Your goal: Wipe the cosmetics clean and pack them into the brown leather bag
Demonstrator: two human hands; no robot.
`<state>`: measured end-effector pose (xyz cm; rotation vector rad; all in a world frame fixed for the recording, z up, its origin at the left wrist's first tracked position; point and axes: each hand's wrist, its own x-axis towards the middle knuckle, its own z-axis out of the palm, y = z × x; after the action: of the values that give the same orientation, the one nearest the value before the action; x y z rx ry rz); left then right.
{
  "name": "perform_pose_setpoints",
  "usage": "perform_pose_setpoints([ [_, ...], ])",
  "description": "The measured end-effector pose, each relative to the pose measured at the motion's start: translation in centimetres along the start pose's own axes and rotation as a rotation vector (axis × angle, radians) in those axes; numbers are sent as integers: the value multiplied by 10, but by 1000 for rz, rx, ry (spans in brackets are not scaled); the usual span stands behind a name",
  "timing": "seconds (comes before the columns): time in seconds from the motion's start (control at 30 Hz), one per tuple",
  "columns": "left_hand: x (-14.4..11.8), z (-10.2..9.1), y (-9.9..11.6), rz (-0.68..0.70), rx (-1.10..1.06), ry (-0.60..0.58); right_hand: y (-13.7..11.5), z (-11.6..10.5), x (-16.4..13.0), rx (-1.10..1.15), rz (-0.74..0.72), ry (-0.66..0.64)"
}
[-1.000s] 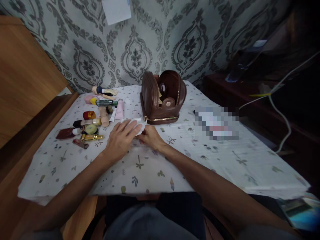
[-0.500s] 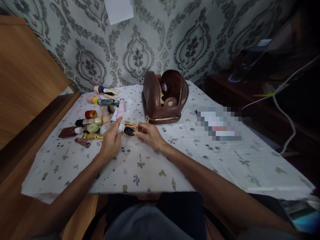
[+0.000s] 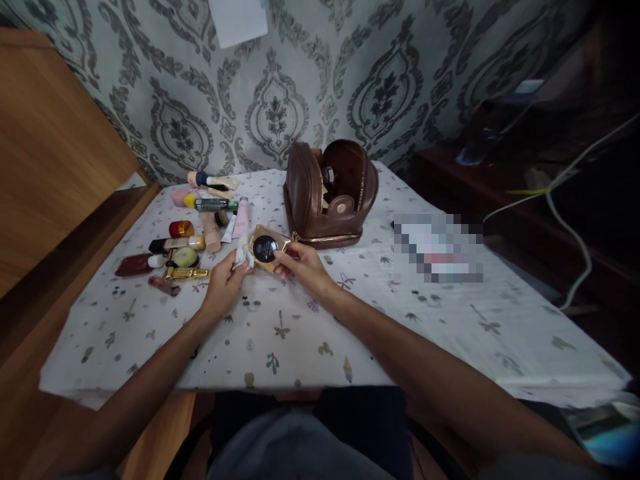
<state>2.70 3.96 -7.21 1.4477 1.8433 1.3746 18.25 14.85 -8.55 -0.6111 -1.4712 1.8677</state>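
While the right grip [image 3: 309,272] pinched a gold compact [image 3: 263,248] over the counter [image 3: 310,320], the left grip [image 3: 223,283] was closed on crumpled tissue [image 3: 242,256] beside it. Loads of makeup [image 3: 212,233] was already out, but a small item [image 3: 329,175] sat in the open brown bag [image 3: 302,200], so maybe partway done.

Home rm, apparently: damask-pattern wallpaper [image 3: 310,73], printed tblcloth [image 3: 305,327], wood-grain furn. [image 3: 55,127] at L.

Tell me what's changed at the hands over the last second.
The left hand has moved left with the crumpled white tissue, uncovering the flat gold case with round black label in the right hand. The open brown leather-look bag and pink tube stayed put.
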Motion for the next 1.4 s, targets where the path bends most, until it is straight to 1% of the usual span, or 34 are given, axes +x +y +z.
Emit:
perform_pose_setpoints([
  [0.1, 2, 2, -4, -77, -221, 1, -2, 1, -1, 69, 27, -12],
  [0.17, 3, 1, -8, -92, -270, -7, -4, 1, -2, 89, 54, -43],
  [0.33, 5, -7, -16, -57, -134, 60, -9, 3, -6, 68, 155, -171],
  [0.43, 5, -7, -14, -24, -91, 83, -12, 6, -6, 148, 180, -176],
  [0.6, 3, -3, 0, -9, -69, 100, -16, 7, -6, 235, 219, -134],
  [0.73, 1, -1, 9, 25, -38, 104, -13, 6, -6, 281, 218, -111],
  [0.87, -2, 1, 14, 59, -12, 121, -9, 8, -6, 416, 204, -110],
  [0.97, -7, 2, 17, 105, 15, 83, -10, 8, -5, 518, 187, -38],
  [1.03, -10, 3, 17, 139, 45, 50, -12, 7, -4, 543, 182, 6],
  [1.1, -11, 2, 15, 161, 84, 18, -12, 5, -3, 548, 166, 20],
  [1.23, -10, 1, 9, 214, 154, -14, -8, 4, -3, 517, 114, -23],
  [1.4, -5, 1, 3, 320, 311, 35, -5, 8, -7, 465, 105, -119],
])
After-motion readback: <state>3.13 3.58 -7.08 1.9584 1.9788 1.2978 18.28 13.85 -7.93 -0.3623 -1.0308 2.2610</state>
